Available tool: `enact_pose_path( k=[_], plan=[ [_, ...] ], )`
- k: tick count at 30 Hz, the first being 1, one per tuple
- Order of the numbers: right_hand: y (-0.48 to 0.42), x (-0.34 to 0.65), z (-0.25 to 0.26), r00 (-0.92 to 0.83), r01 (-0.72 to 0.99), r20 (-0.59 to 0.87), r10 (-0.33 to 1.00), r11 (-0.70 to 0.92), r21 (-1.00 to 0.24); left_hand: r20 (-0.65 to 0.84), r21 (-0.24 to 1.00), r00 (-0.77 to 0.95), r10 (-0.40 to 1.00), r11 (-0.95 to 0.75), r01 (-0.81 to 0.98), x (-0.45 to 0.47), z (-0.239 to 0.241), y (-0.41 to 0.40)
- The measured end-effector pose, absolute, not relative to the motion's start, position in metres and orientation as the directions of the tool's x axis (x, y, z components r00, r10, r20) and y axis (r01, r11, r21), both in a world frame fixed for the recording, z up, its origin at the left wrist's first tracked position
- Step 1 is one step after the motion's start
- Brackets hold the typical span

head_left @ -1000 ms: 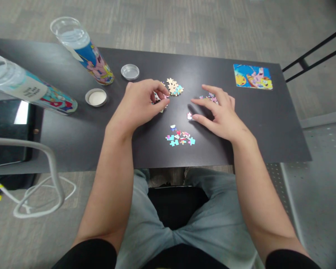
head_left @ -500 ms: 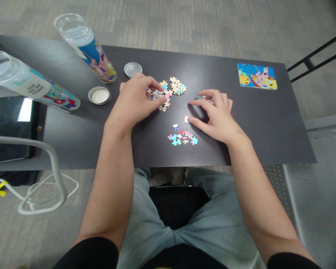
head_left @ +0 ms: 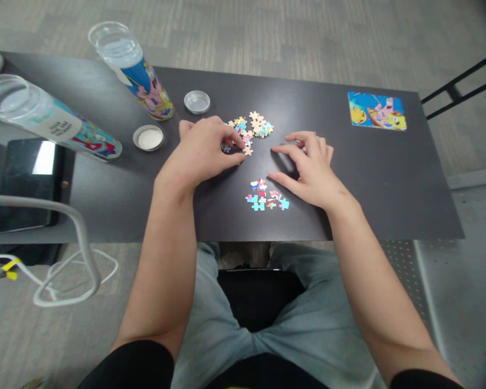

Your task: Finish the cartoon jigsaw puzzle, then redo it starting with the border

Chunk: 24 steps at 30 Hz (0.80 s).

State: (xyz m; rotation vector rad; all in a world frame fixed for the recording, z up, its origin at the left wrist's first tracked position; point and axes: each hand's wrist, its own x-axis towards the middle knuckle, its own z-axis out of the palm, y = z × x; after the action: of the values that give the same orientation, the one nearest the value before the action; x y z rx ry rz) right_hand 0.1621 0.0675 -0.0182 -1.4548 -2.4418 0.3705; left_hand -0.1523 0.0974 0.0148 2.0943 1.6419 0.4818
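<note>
Dark table point(head_left: 389, 189) with puzzle pieces point(head_left: 259, 206), canisters point(head_left: 154, 94)

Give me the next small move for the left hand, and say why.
I'd probably have the left hand pinch the tan piece: it lies right by the thumb and forefinger, which stand slightly parted. Whether they already touch it is unclear.

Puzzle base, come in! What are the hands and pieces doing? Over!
Left hand open, partly hiding the pile. Right hand open, partly hiding a smaller cluster. Front pieces: nothing covering them.
</note>
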Motion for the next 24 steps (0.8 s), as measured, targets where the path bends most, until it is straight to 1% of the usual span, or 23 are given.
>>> enact_pose_path(
  k=[4,7,14,21,24],
  plan=[
    [0.068,0.162,-0.021,-0.447,0.814,0.131,0.885,0.464,-0.350,0.008,0.532,0.200,0.980,-0.173,0.829,-0.144,0.018,0.095],
    [0.068,0.162,-0.023,-0.450,0.810,0.136,0.883,0.467,-0.355,0.000,0.544,0.228,0.974,-0.191,0.817,-0.140,0.017,0.096],
    [0.068,0.162,-0.023,-0.459,0.799,0.123,0.880,0.469,-0.376,-0.023,0.613,0.287,0.958,-0.213,0.761,-0.140,0.011,0.100],
    [0.068,0.161,-0.020,-0.463,0.793,0.118,0.878,0.470,-0.388,0.004,0.614,0.351,0.936,-0.280,0.738,-0.131,0.012,0.097],
    [0.067,0.160,-0.018,-0.492,0.779,0.115,0.863,0.495,-0.386,0.007,0.600,0.319,0.948,-0.259,0.757,-0.138,0.017,0.095]
  ],
)
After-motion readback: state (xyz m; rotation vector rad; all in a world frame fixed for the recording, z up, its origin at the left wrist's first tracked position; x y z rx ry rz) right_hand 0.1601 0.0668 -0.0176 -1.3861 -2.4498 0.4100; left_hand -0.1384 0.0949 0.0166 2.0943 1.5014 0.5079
